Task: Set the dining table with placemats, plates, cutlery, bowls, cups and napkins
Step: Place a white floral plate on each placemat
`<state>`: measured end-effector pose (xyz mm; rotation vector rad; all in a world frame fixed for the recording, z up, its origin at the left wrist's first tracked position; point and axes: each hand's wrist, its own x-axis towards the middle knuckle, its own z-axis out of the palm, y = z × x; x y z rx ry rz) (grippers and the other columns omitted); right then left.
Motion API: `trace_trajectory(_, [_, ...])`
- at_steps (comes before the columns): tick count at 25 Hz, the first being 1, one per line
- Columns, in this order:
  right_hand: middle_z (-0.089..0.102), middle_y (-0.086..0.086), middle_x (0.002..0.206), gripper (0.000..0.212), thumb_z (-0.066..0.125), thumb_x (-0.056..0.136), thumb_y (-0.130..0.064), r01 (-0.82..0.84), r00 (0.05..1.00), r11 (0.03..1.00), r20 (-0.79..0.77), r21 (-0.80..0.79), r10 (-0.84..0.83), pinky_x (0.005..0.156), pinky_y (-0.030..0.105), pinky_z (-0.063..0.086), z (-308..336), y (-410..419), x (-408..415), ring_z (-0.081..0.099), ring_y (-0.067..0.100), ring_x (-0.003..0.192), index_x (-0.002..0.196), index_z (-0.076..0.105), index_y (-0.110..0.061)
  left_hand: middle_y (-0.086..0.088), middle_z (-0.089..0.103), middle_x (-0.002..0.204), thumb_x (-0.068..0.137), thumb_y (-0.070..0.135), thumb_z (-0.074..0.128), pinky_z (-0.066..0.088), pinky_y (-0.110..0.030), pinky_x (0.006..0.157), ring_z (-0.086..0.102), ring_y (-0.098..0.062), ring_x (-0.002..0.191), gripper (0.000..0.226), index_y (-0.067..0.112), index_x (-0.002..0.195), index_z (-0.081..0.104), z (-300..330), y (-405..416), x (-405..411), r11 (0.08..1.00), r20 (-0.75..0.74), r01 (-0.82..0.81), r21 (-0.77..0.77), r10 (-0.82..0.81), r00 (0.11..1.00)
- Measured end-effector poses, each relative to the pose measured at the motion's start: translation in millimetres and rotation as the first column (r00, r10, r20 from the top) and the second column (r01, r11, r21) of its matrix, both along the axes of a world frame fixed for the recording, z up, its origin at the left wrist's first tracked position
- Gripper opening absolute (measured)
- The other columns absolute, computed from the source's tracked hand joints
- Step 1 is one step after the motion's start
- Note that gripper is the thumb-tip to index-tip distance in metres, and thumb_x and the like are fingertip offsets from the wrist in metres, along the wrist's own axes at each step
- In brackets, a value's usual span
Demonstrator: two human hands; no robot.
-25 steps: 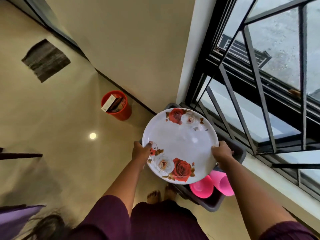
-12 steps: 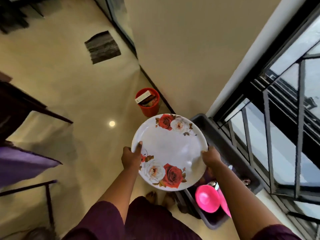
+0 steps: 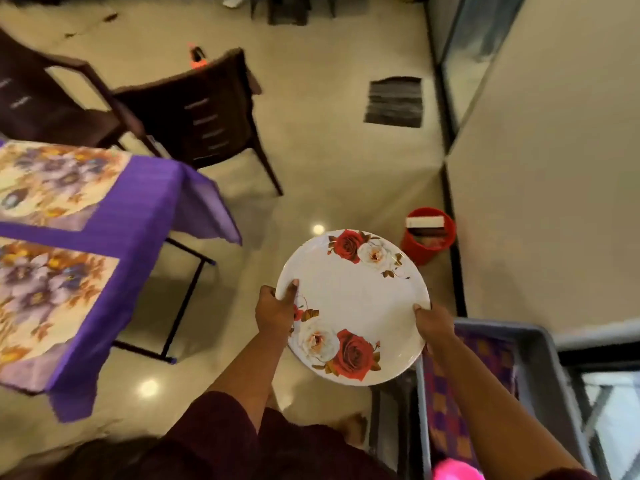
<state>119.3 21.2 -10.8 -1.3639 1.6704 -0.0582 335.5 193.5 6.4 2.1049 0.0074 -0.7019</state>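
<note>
The glossy cream tiled floor [image 3: 329, 174] fills most of the view, with round light reflections on it. At the left stands the bench [image 3: 145, 202], draped in a ribbed purple cloth that hangs over its near corner above thin dark metal legs. Two rectangular placemats lie on it along the left edge: a far placemat [image 3: 52, 181] and a near placemat [image 3: 45, 299], both printed with purple and orange flowers. Behind the bench's far corner stands a dark brown chair [image 3: 194, 116] with a slatted back. At the lower right is a grey plastic crate [image 3: 540, 362] with straight walls, holding a purple and orange chequered cloth [image 3: 446, 410]; something bright pink and blurred shows at its near end. The plate [image 3: 353, 306] is round, smooth and white, printed with red and white roses at its far and near rims; it is held in the air over the floor, between the bench and the crate. The left hand [image 3: 275, 315] grips its left rim, thumb on top. The right hand [image 3: 434, 325] grips its right rim the same way. By the wall stands a red round bucket [image 3: 427, 240]. A dark ribbed mat [image 3: 394, 102] lies farther off.
</note>
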Motion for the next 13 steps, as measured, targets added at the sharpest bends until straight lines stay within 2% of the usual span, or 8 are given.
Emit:
trace_trajectory(2, [0.056, 0.018, 0.128, 0.039, 0.049, 0.1, -0.022, -0.087, 0.996, 0.996, 0.034, 0.002, 0.086, 0.083, 0.038, 0.044, 7.2, 8.5, 42.2, 0.053, 0.031, 0.103, 0.134, 0.048, -0.004, -0.01, 0.068, 0.093, 0.079, 0.067, 0.062, 0.06, -0.044, 0.071, 0.068, -0.025, 0.079, 0.063, 0.01, 0.104, 0.054, 1.9, 28.5, 28.8, 0.996, -0.059, -0.085, -0.036, 0.082, 0.995])
trace_trajectory(5, [0.054, 0.016, 0.13, 0.04, 0.047, 0.101, -0.024, -0.18, 0.982, 0.982, 0.046, -0.048, 0.183, 0.089, 0.041, 0.043, 15.1, 24.7, 103.5, 0.053, 0.034, 0.111, 0.137, 0.045, -0.008, -0.011, 0.07, 0.099, 0.083, 0.062, 0.061, 0.059, -0.038, 0.061, 0.069, -0.022, 0.074, 0.053, 0.015, 0.107, 0.053, 10.6, 67.0, 68.1, 0.954, -0.23, -0.246, -0.174, 0.203, 0.952])
trace_trajectory(7, [0.057, 0.019, 0.127, 0.038, 0.047, 0.1, -0.025, -0.237, 0.971, 0.965, 0.009, -0.112, 0.24, 0.092, 0.043, 0.045, 21.7, 39.4, 141.8, 0.055, 0.038, 0.111, 0.134, 0.048, -0.006, -0.008, 0.069, 0.097, 0.086, 0.059, 0.059, 0.059, -0.038, 0.064, 0.071, -0.024, 0.078, 0.047, 0.018, 0.106, 0.051, 21.8, 89.3, 92.0, 0.923, -0.28, -0.317, -0.217, 0.252, 0.926])
trace_trajectory(11, [0.06, 0.019, 0.122, 0.034, 0.046, 0.1, -0.026, -0.308, 0.947, 0.93, 0.035, -0.199, 0.321, 0.091, 0.047, 0.047, 36.3, 83.4, 225.8, 0.056, 0.04, 0.108, 0.129, 0.051, -0.008, -0.001, 0.066, 0.097, 0.091, 0.055, 0.053, 0.056, -0.031, 0.058, 0.069, -0.021, 0.08, 0.043, 0.02, 0.114, 0.044, 38.3, 142.9, 145.5, 0.849, -0.3, -0.432, -0.304, 0.345, 0.889])
trace_trajectory(13, [0.06, 0.02, 0.12, 0.032, 0.045, 0.101, -0.025, -0.346, 0.929, 0.913, 0.057, -0.216, 0.366, 0.087, 0.043, 0.046, 42.1, 107.2, 271.1, 0.056, 0.04, 0.107, 0.126, 0.052, -0.006, 0.005, 0.062, 0.102, 0.094, 0.056, 0.047, 0.054, -0.033, 0.065, 0.064, -0.015, 0.082, 0.043, 0.026, 0.123, 0.043, 41.7, 171.5, 174.5, 0.821, -0.283, -0.495, -0.285, 0.422, 0.861])
